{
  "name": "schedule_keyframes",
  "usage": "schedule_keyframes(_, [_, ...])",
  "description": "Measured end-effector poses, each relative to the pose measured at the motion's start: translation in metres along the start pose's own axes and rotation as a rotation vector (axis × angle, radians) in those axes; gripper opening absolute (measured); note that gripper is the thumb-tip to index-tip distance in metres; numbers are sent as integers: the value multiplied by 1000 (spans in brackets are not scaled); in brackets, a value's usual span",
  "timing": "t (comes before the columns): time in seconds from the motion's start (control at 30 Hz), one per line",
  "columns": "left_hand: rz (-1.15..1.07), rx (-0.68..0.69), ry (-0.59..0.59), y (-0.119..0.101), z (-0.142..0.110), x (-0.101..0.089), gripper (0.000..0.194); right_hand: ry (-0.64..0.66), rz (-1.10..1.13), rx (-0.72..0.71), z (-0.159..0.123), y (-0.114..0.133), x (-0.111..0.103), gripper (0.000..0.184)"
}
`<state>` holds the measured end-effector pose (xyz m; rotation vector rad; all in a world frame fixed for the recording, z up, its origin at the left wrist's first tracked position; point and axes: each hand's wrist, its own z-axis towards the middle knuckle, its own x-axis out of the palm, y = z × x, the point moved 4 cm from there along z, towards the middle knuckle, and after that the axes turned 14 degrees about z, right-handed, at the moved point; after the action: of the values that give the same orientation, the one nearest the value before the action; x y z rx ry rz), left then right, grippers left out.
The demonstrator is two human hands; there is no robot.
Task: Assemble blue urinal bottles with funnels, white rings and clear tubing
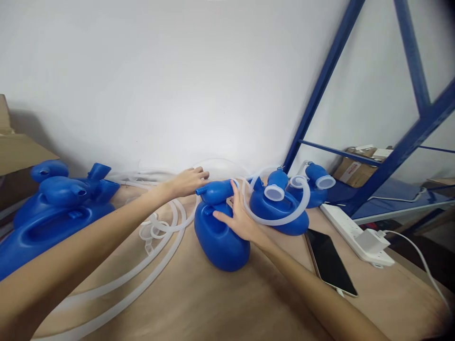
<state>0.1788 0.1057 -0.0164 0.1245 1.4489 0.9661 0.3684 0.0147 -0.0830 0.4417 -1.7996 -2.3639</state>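
Note:
A blue plastic urinal bottle (222, 248) stands at the middle of the table, with a blue spouted head piece (216, 192) lying across its top. My right hand (240, 215) grips it, thumb on the bottle near its handle and fingers up against the wide, white-rimmed end of the head piece. Just left of and behind the spout is my left hand (190, 182), fingers loosely bent and apart; its thumb and underside are hidden. Translucent tubing (170, 258) loops over the table below my left forearm, and some lies along the wall behind that hand.
More blue bottles (85, 225) are grouped at the left by a cardboard box (24, 151). Two with white-rimmed funnels (274, 192) and tubing stand at the right. Nearby lie a phone (330, 261) and a white power strip (351, 237). A blue metal frame (320, 80) rises behind.

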Motion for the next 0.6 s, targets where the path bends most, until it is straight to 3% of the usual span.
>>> schedule_keyframes(0.1, [-2, 68, -22, -6, -1, 1, 34, -21, -44, 7, 0, 3, -3, 130])
schedule_keyframes(0.17, [5, 124, -57, -8, -4, 2, 38, -7, -50, 3, 2, 5, -5, 131])
schedule_keyframes(0.27, [57, 178, -92, -8, -7, 5, 28, 33, -24, -23, 5, 6, -9, 130])
schedule_keyframes(0.6, [145, 140, -95, -13, -4, 17, 27, 137, 130, -38, 12, 1, -22, 134])
